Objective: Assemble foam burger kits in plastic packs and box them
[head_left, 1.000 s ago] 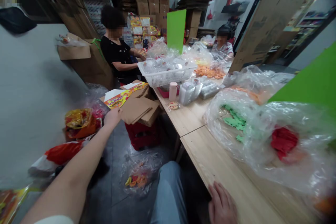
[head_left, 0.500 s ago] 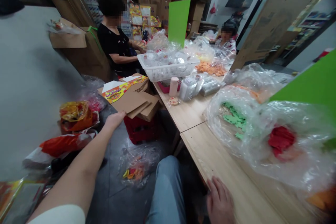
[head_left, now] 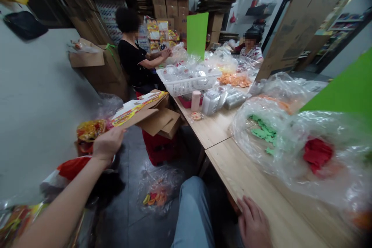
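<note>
The left hand [head_left: 108, 144] was half closed and held the end of a printed carton sheet [head_left: 136, 109], which was lifted above a pile of brown cardboard [head_left: 164, 124]. The right hand [head_left: 252, 223] lay open against the table edge [head_left: 232, 190], near the person's knee [head_left: 193, 205].

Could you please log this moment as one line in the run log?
left hand holding cardboard box | right hand on table

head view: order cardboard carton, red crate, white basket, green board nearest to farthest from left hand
Left hand:
1. Cardboard carton, touching the hand
2. Red crate, under the carton
3. White basket, on the table
4. Green board, behind the basket
</note>
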Demonstrator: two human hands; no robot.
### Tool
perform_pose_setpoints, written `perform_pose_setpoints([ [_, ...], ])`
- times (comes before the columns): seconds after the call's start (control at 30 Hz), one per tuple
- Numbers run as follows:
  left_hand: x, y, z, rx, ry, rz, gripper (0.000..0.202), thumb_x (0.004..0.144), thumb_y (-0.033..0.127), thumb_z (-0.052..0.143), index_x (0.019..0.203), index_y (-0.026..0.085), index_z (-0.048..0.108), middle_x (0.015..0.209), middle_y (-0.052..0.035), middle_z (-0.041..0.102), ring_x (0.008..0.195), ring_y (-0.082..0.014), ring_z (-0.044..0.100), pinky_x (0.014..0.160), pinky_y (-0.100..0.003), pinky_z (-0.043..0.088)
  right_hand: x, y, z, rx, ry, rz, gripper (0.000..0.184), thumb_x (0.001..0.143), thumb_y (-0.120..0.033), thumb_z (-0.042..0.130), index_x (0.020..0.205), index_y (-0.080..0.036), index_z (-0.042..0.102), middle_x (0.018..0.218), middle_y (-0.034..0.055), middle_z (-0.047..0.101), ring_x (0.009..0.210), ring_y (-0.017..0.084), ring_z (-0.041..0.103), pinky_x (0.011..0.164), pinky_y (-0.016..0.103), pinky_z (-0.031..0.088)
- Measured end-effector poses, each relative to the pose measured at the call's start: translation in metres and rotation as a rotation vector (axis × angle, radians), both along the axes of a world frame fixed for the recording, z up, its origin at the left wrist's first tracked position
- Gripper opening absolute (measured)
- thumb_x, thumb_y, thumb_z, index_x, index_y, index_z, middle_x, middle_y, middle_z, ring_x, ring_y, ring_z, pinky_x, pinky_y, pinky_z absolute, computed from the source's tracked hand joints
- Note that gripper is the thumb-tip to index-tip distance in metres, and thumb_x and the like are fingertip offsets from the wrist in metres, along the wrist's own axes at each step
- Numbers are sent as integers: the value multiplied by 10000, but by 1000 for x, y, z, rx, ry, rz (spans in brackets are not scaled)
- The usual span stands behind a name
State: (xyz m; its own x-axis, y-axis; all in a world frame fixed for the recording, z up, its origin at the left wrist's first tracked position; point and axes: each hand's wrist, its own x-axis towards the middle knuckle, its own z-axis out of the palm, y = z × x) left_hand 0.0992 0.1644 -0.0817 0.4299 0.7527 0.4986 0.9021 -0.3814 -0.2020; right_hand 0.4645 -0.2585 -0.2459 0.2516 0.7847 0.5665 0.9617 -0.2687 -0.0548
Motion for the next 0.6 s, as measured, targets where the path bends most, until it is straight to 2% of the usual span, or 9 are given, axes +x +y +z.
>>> perform_pose_setpoints([
  [0.1, 25, -40, -25, -9, 29, -121, 381, 883, 411, 358, 764, 165, 625, 701, -67, 615, 573, -151, 537, 498, -267, 282, -7, 2, 12, -8, 167, 11, 324, 785, -173, 454, 1084, -182, 580, 1140, 121, 570, 1104, 296, 479, 888, 472, 407],
  [0.17, 38, -68, -39, 3, 28, -191, 367, 878, 401, 392, 684, 181, 613, 632, -43, 595, 549, -141, 532, 495, -267, 278, -17, 14, 30, -11, 397, 56, 318, 795, -183, 455, 1082, -206, 588, 1177, 107, 558, 1158, 296, 445, 934, 491, 380],
  [0.23, 46, -94, -51, 46, 12, -275, 316, 870, 380, 432, 695, 193, 617, 616, -26, 596, 559, -138, 545, 512, -263, 291, -33, 43, 54, -30, 763, 113, 278, 824, -232, 446, 1057, -223, 596, 1157, 95, 569, 1130, 261, 480, 954, 462, 384],
  [0.3, 49, -115, -61, 97, -12, -365, 236, 861, 355, 467, 783, 204, 631, 680, -18, 633, 602, -137, 570, 539, -256, 312, -53, 88, 79, -67, 1231, 148, 265, 843, -318, 439, 1035, -212, 587, 1072, 97, 606, 1022, 225, 553, 891, 411, 444],
  [0.33, 50, -122, -64, 114, -25, -405, 210, 859, 344, 475, 830, 207, 632, 731, -18, 652, 632, -135, 583, 555, -249, 324, -64, 115, 89, -114, 1477, 167, 309, 830, -373, 465, 1078, -213, 558, 1095, 96, 595, 1005, 216, 563, 842, 385, 474],
  [0.4, 53, -129, -67, 119, -35, -421, 200, 864, 333, 471, 891, 210, 627, 818, -20, 671, 672, -130, 597, 575, -236, 339, -83, 167, 104, -253, 1859, 162, 405, 807, -456, 486, 1128, -209, 504, 1172, 102, 542, 985, 194, 568, 750, 333, 501],
  [0.47, 57, -124, -63, 137, -26, -353, 215, 871, 335, 456, 892, 207, 627, 811, -23, 670, 643, -128, 591, 559, -237, 333, -100, 207, 110, -362, 1988, 138, 409, 792, -468, 498, 1088, -185, 514, 1127, 111, 551, 891, 168, 587, 687, 298, 490],
  [0.53, 60, -110, -53, 179, -12, -266, 235, 873, 339, 445, 853, 193, 628, 750, -30, 655, 580, -133, 566, 525, -250, 308, -113, 225, 109, -396, 1986, 155, 363, 754, -429, 559, 1018, -179, 549, 1049, 89, 577, 817, 139, 582, 658, 264, 463],
  [0.6, 62, -91, -40, 216, 1, -230, 260, 872, 342, 436, 795, 180, 625, 697, -40, 631, 543, -138, 543, 499, -261, 277, -119, 220, 103, -416, 1962, 215, 313, 693, -378, 628, 928, -174, 592, 944, 57, 607, 756, 122, 574, 640, 244, 437],
])
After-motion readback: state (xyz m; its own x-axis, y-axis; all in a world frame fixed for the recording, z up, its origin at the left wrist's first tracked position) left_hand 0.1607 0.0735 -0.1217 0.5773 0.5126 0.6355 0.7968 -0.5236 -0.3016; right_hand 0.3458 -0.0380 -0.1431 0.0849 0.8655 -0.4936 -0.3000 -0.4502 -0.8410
